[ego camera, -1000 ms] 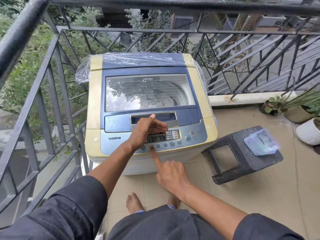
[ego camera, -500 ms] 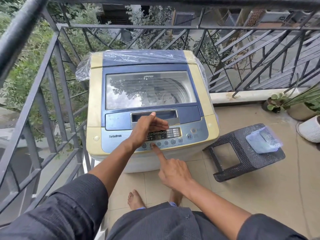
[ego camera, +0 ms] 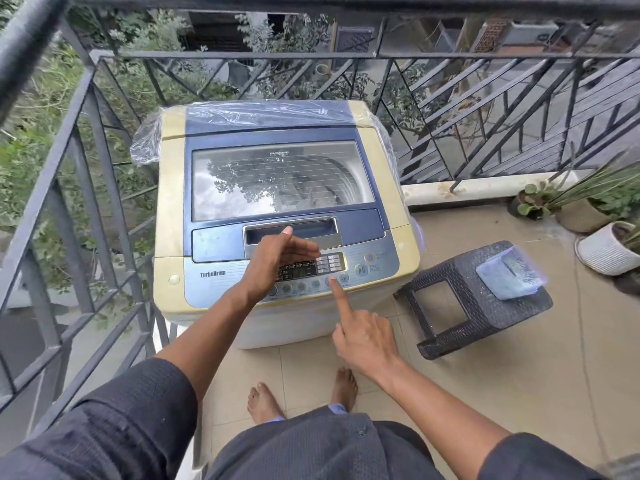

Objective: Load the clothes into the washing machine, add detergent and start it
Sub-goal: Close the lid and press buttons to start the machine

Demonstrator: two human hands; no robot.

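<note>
A: State the change at the fingers first.

B: The right hand (ego camera: pixel 367 341) has shifted its extended index finger (ego camera: pixel 334 289) to the right along the row of round buttons (ego camera: pixel 301 287). One second ago the tip sat on a button near the left of the row; it now touches a button toward the right end, just left of the start/pause key (ego camera: pixel 361 270). Judgement: the lid (ego camera: pixel 282 181) is down and a setting is being selected, so loading appears complete and only the start command is outstanding.

A: Finger condition, right hand?

B: Index finger straight, tip on the button. Remaining fingers curled into the palm. Nothing is held.

A: Left hand?

B: The left hand (ego camera: pixel 273 263) hovers over the control panel (ego camera: pixel 374 268), as it did one second ago. Thumb raised toward the lid handle recess (ego camera: pixel 311 230), fingers extended loosely to the right above the display (ego camera: pixel 304 266). It holds nothing; whether it touches the panel cannot be determined.

A: Location of the task items?

B: The washing machine (ego camera: pixel 173 202) stands against the far-left railing (ego camera: pixel 86 109), its rear section under clear plastic film (ego camera: pixel 242 110). Clothes (ego camera: pixel 304 192) are dimly visible through the glass of the lid, inside the drum. To the right, a dark stool (ego camera: pixel 478 303) carries a pale blue pouch (ego camera: pixel 509 277), possibly the detergent; its contents cannot be read. Potted plants (ego camera: pixel 588 209) occupy the far-right floor.
</note>
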